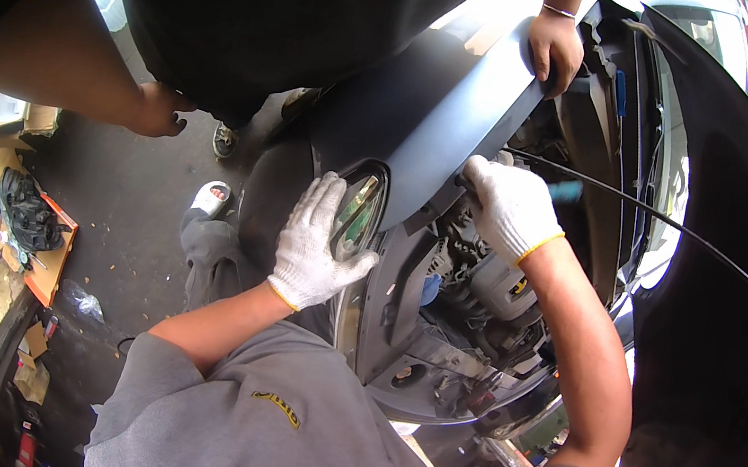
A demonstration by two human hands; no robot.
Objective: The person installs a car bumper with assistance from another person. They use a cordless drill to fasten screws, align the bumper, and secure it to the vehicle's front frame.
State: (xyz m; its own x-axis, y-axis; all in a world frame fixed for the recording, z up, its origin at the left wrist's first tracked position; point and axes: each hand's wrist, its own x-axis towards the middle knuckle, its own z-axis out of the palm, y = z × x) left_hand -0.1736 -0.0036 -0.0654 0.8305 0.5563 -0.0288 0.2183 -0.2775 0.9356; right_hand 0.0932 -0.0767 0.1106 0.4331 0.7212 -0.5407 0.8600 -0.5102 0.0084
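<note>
My left hand (pixel 318 247), in a white knit glove with a yellow cuff, lies flat against a car's headlight (pixel 361 214) and the dark bumper (pixel 273 187) beside it. The fingers are extended and the thumb is spread. My right hand (pixel 513 210), gloved the same way, is curled at the inner edge of the blue-grey front fender (pixel 456 130). A dark object (pixel 465 183) pokes out from its fingers; the palm side is hidden. Just behind that hand, a blurred teal object (pixel 566 191) shows, and I cannot tell whether the two join. Below lies the engine bay (pixel 481 284).
Another person's hand (pixel 557 51) rests on the fender's upper edge; their other hand (pixel 160 110) hangs at left. A thin prop rod (pixel 643 203) crosses towards the raised hood (pixel 710 338). On the floor are a black part (pixel 29 210) on cardboard and a plastic bag (pixel 85 302).
</note>
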